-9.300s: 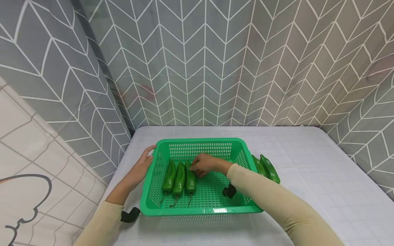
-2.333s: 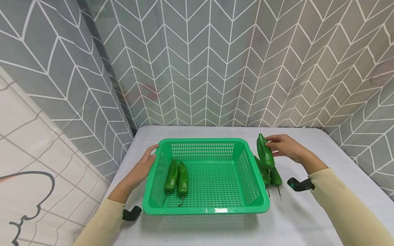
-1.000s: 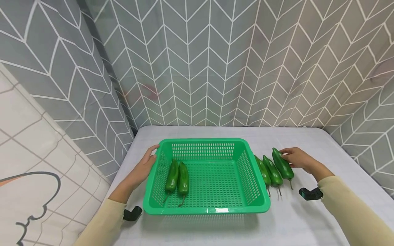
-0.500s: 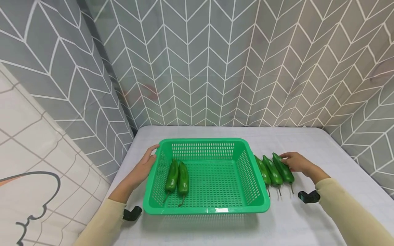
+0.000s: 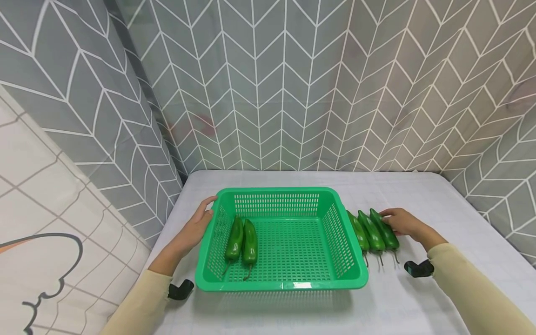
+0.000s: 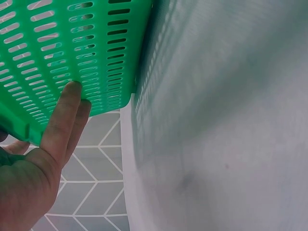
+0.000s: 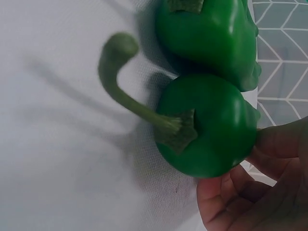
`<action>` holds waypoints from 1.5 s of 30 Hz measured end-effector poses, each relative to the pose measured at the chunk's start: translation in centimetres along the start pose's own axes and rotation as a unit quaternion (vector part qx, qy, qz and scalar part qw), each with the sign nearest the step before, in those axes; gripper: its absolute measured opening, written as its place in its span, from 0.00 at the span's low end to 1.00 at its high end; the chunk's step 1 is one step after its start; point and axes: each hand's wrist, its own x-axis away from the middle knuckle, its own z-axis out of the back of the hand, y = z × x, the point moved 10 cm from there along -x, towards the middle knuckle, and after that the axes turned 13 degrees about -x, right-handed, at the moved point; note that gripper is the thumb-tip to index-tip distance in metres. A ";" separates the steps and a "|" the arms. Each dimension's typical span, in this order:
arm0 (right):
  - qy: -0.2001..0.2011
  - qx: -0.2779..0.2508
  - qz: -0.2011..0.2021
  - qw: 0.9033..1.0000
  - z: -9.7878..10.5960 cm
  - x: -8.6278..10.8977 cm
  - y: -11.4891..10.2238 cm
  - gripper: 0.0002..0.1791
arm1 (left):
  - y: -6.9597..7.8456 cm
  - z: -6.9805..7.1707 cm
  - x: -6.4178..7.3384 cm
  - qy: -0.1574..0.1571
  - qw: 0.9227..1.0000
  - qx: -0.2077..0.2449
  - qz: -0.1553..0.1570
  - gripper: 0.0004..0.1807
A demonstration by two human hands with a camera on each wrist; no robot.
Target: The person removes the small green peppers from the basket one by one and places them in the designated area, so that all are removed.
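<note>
My right hand [image 5: 403, 222] pinches a green chili pepper [image 5: 387, 236] lying on the table, rightmost in a row of three. Beside it lie a middle pepper [image 5: 372, 234] and a left pepper [image 5: 357, 232], partly behind the basket rim. In the right wrist view, thumb and fingers touch the round stem end of the held pepper [image 7: 207, 130], its stem curving out over the cloth. My left hand [image 5: 193, 229] rests on the left side of the green plastic basket [image 5: 280, 285]; two straight fingers [image 6: 65, 115] lie against its slotted outer wall. Two peppers [image 5: 250, 244] sit inside the basket.
A white cloth [image 5: 418, 195] covers the table. Grey chevron-patterned curtains [image 5: 293, 93] stand behind and at both sides. Black wrist cameras [image 5: 181, 290] sit near both sleeve cuffs.
A third pepper left the basket in my right hand and came down right of the other two on the table. Lately it shifted slightly left against them. My left hand stayed at the basket.
</note>
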 end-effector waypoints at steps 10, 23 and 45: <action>0.009 -0.017 0.002 1.000 0.3 0.4 -0.2 0.26 | 0.0 0.0 0.1 0.001 1.000 -0.002 0.004 0.27; 0.082 0.013 0.083 0.993 1.3 1.3 -2.5 0.25 | 0.6 0.2 0.2 0.010 1.000 -0.015 0.007 0.27; 0.122 -0.021 0.161 0.979 0.2 1.3 -7.4 0.26 | 0.4 0.1 0.2 0.014 1.000 -0.009 0.008 0.27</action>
